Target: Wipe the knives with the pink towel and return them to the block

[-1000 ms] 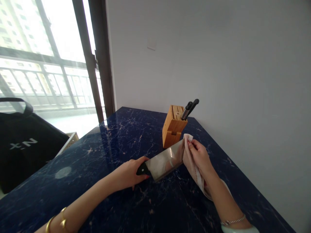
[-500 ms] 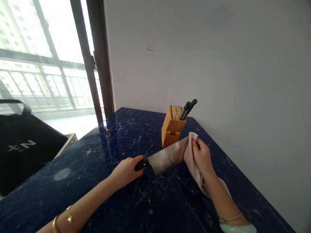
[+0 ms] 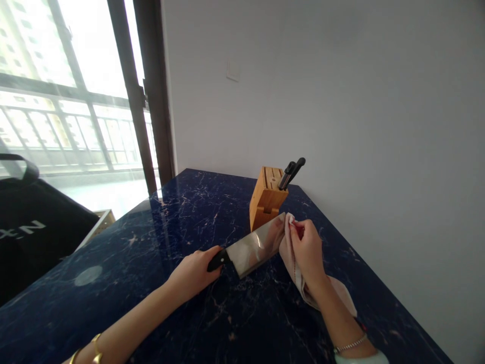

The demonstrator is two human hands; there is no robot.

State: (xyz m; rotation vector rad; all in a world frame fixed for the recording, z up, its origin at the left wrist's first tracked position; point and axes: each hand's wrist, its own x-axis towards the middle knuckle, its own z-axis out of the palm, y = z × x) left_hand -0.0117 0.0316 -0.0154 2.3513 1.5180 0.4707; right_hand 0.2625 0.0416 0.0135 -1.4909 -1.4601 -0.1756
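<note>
My left hand (image 3: 193, 272) grips the black handle of a broad steel cleaver (image 3: 254, 245), held with its blade raised at an angle over the dark blue marbled countertop (image 3: 182, 222). My right hand (image 3: 307, 248) pinches a pale cloth (image 3: 293, 255) with a thin red stripe against the far end of the blade. The cloth hangs down under my wrist onto the counter. Just behind the blade's tip stands a wooden knife block (image 3: 265, 196) with two black-handled knives (image 3: 291, 173) in it.
A white wall runs along the right and back of the counter. A dark window frame (image 3: 146, 91) and bright glazing fill the left. A black bag (image 3: 34, 227) with white lettering sits at the counter's left edge, beside a pale box corner (image 3: 99, 225).
My right hand with the cloth slid out to the blade's tip and has come back a little along it. The cleaver stays in my left hand, shifted slightly left.
</note>
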